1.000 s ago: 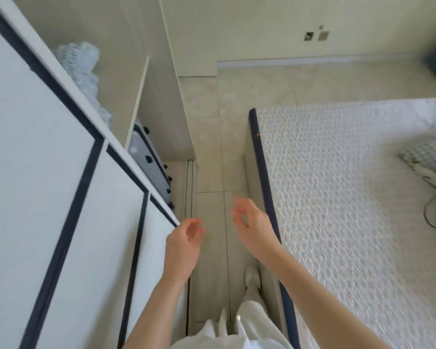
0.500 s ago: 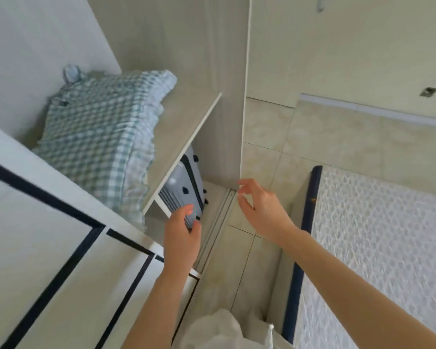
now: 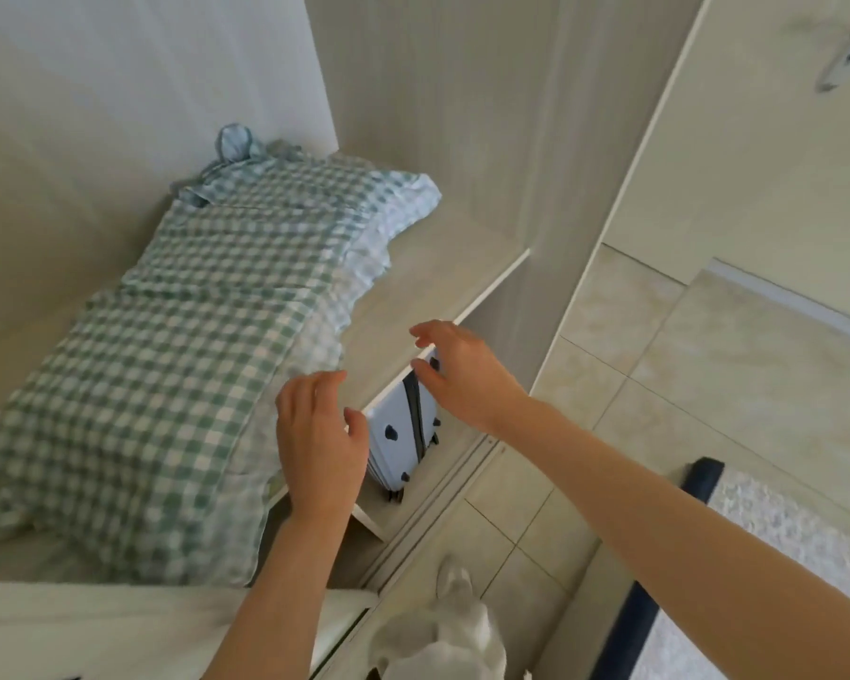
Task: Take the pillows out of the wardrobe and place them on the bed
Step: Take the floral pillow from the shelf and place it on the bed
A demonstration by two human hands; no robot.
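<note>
Green-and-white checked fabric marks the pillow (image 3: 177, 365), which is seen lying on the wardrobe shelf (image 3: 428, 287), not yet lifted. The left hand (image 3: 320, 444) is held just short of its frilled edge, fingers (image 3: 315, 385) spread and empty; whether they touch the cloth cannot be told. The right hand (image 3: 457, 370) is poised over the shelf's front lip, fingers loosely curled around nothing. A suitcase (image 3: 398, 434) is seen below both hands. Only a corner of the bed (image 3: 781, 532) is visible, behind the right forearm. Grasping, carrying and placing are judged to remain.

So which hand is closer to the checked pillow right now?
The left hand, open at the pillow's ruffled edge; the right hand hovers over the shelf edge.
</note>
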